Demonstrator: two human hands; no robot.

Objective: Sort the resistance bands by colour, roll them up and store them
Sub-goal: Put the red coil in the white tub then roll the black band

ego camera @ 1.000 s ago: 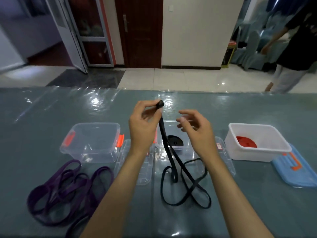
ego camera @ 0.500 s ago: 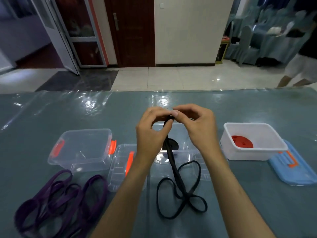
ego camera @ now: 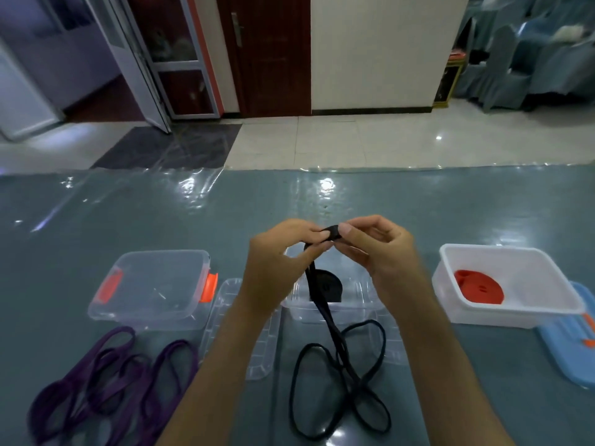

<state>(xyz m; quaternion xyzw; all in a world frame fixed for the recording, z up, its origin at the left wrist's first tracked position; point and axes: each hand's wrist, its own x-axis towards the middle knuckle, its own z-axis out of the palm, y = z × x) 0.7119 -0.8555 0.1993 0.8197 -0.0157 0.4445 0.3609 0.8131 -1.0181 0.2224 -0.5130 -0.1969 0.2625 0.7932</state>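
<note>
Both hands, left hand [ego camera: 283, 252] and right hand [ego camera: 376, 249], pinch the top end of a black band [ego camera: 338, 355], roll barely started. One black roll [ego camera: 328, 286] and a red roll [ego camera: 479, 288] sit boxed already; the purple bands [ego camera: 109, 378] lie loose on the table.

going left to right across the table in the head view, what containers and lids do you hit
clear box with orange latches → clear lid → clear box holding a rolled black band → white tub holding a rolled red band → blue lid
</note>
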